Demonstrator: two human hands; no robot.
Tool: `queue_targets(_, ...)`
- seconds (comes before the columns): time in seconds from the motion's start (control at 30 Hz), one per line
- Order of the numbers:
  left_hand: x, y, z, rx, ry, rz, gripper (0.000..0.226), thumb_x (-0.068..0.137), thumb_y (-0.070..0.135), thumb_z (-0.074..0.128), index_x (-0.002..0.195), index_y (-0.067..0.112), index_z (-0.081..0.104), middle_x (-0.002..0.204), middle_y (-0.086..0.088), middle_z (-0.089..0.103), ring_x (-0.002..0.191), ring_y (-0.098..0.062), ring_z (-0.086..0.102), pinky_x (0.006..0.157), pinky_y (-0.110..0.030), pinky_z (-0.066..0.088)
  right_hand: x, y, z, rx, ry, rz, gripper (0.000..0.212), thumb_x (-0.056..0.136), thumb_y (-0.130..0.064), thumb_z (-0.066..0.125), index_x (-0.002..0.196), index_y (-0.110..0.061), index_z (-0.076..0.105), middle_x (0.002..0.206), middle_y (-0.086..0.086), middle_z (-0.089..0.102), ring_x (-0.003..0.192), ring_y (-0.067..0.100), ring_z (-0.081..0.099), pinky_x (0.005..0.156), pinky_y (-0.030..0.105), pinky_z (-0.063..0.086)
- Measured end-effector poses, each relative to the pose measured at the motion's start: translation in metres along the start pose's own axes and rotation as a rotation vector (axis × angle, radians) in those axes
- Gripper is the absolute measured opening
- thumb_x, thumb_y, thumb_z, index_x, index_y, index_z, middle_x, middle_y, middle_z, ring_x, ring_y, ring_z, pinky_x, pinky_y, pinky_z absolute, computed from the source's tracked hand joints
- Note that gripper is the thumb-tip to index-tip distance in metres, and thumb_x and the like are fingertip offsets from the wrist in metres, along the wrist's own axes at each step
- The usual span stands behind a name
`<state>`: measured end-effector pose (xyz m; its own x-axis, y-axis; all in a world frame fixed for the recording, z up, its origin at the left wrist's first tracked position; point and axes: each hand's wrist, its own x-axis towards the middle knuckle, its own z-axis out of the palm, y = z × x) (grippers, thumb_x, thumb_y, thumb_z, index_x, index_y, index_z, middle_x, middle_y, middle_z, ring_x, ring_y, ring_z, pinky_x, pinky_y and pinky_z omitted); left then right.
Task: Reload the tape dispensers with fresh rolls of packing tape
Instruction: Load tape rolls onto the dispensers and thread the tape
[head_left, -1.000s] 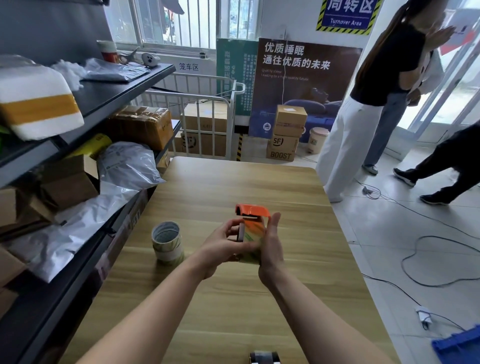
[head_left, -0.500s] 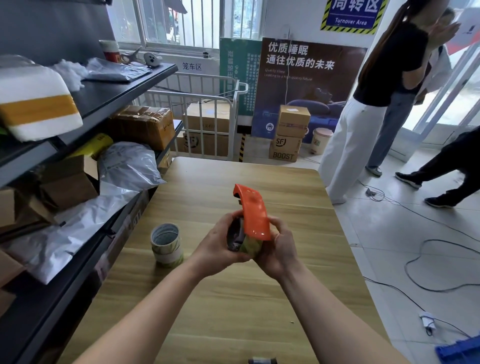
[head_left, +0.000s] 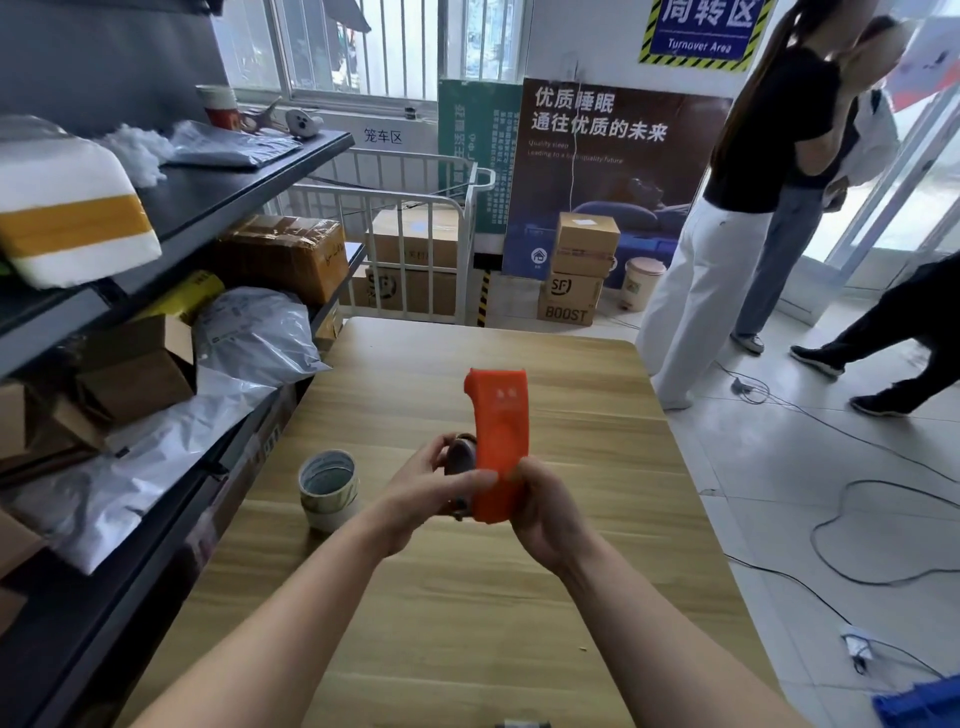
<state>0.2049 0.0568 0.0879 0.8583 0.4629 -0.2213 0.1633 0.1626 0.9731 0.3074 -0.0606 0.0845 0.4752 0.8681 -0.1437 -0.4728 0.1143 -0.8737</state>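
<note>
A: Both hands up over the middle of the desk. Right hand clamped round the lower end of the orange tape dispenser, which stands nearly upright, flat back toward the camera.

B: And the left?

A: Left hand closed on the dispenser's left side, fingertips on a dark round part there (roll or empty hub, cannot tell from this angle). Neither hand is free.

B: Fresh tape?

A: Stack of tape rolls standing on the desk toward its left edge, near the left hand but apart from it. Untouched, by the look of it.

B: Risks from here?

A: Three, as I judge it. The cutter teeth are hidden from view, so fingers working round the hub could meet them blind. The dispenser is held in the air, not braced on the desk; a hard tug at the hub could twist it out of the right hand. And reaching for the stack means letting go on the left, so the right must hold alone.
</note>
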Motion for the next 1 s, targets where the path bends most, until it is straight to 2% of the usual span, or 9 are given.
queue_targets(0.07,-0.002,-0.002,-0.004,0.026,-0.026,0.089,0.080,0.049,0.027,0.085,0.121,0.030,0.052,0.119,-0.005,0.057,0.101,-0.023,0.064,0.069,-0.034,0.056,0.000,-0.002,-0.001,-0.075,-0.027,-0.008,0.040,0.072,-0.028,0.068,0.104,-0.005,0.070,0.098,0.019,0.072,0.080,0.034,0.067,0.065,0.038,0.056)
queue_targets(0.17,-0.002,-0.008,-0.009,0.122,-0.052,0.186,0.080,0.051,0.015,0.083,0.122,0.033,0.050,0.121,-0.012,0.055,0.108,-0.022,0.059,0.081,-0.037,0.058,0.001,-0.001,-0.003,-0.256,-0.050,0.019,0.073,0.053,-0.053,0.087,0.106,-0.006,0.070,0.098,0.020,0.072,0.083,0.033,0.068,0.073,0.042,0.053)
queue_targets(0.27,0.000,-0.009,-0.013,0.281,-0.046,0.277,0.077,0.056,0.017,0.084,0.121,0.037,0.049,0.122,-0.002,0.055,0.116,-0.019,0.055,0.095,-0.033,0.051,0.001,0.002,-0.005,-0.350,-0.070,0.010,0.082,0.049,-0.052,0.088,0.113,-0.006,0.068,0.109,0.022,0.070,0.097,0.030,0.066,0.087,0.040,0.050)
queue_targets(0.33,-0.001,-0.007,-0.016,0.349,-0.099,0.311,0.077,0.059,0.019,0.084,0.125,0.037,0.047,0.126,0.004,0.054,0.121,-0.015,0.051,0.103,-0.030,0.043,0.000,0.004,-0.002,-0.341,-0.074,0.004,0.087,0.045,-0.049,0.090,0.115,-0.003,0.066,0.105,0.023,0.069,0.095,0.030,0.065,0.085,0.039,0.050)
queue_targets(0.5,-0.005,-0.006,-0.031,0.036,-0.215,0.094,0.092,0.054,0.030,0.085,0.136,0.031,0.042,0.135,0.001,0.051,0.127,-0.017,0.047,0.102,-0.040,0.043,-0.001,0.006,0.008,-0.344,-0.042,-0.017,0.075,0.048,-0.037,0.087,0.111,0.000,0.066,0.095,0.020,0.070,0.080,0.031,0.063,0.070,0.034,0.053)
queue_targets(0.6,-0.006,-0.013,-0.042,-0.345,-0.270,-0.060,0.078,0.062,0.046,0.080,0.133,0.028,0.050,0.128,0.000,0.058,0.114,-0.023,0.056,0.097,-0.049,0.042,-0.003,0.002,0.012,-0.372,-0.054,-0.016,0.064,0.053,-0.028,0.085,0.109,-0.003,0.067,0.090,0.014,0.071,0.080,0.026,0.065,0.068,0.029,0.054)
queue_targets(0.73,-0.001,-0.009,-0.037,-0.158,-0.074,-0.263,0.072,0.074,0.074,0.051,0.113,0.015,0.066,0.100,-0.014,0.068,0.086,-0.026,0.065,0.075,-0.040,0.057,-0.006,0.007,0.019,-0.446,-0.105,-0.024,0.045,0.060,-0.002,0.083,0.101,-0.017,0.069,0.093,0.006,0.073,0.084,0.014,0.069,0.074,0.026,0.056)
queue_targets(0.87,0.004,-0.006,-0.037,-0.158,0.005,-0.136,0.036,0.074,0.033,0.074,0.104,0.016,0.066,0.096,-0.007,0.069,0.081,-0.019,0.065,0.067,-0.031,0.051,-0.007,0.009,0.025,-0.502,-0.116,-0.072,0.047,0.065,0.009,0.081,0.101,-0.018,0.067,0.096,0.005,0.073,0.086,0.013,0.069,0.077,0.025,0.056)
queue_targets(1.0,0.003,-0.011,-0.043,-0.163,-0.018,0.102,0.051,0.065,-0.005,0.065,0.113,0.012,0.061,0.103,-0.010,0.070,0.087,-0.021,0.066,0.071,-0.030,0.053,-0.004,0.010,0.023,-0.513,-0.104,-0.097,0.051,0.065,0.012,0.081,0.103,-0.020,0.067,0.093,0.001,0.073,0.083,0.009,0.069,0.071,0.023,0.055)
